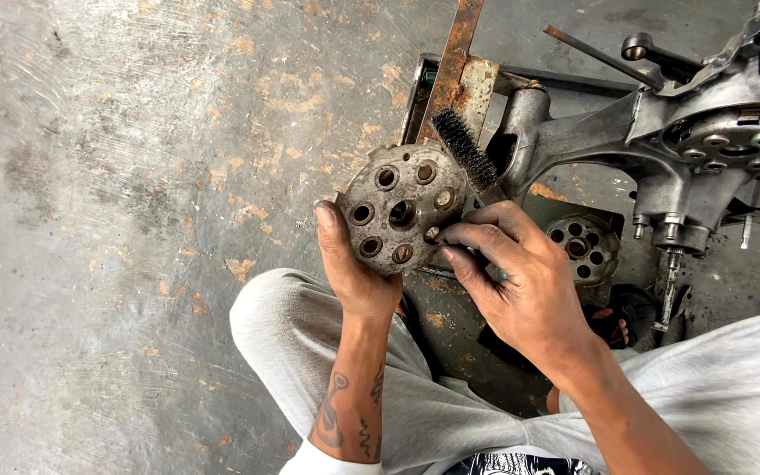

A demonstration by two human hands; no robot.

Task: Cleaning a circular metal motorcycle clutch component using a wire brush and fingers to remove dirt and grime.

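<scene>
— Hands: what does each hold?
— Left hand is closed around the lower left edge of a round, grimy metal disc with several holes, held upright above the knee. Right hand grips the handle of a wire brush, its bristles at the disc's upper right edge.
— Surroundings?
— Concrete floor; a grey engine casing lies at right, a second holed disc near it.

Left hand holds disc, right hand brush
</scene>
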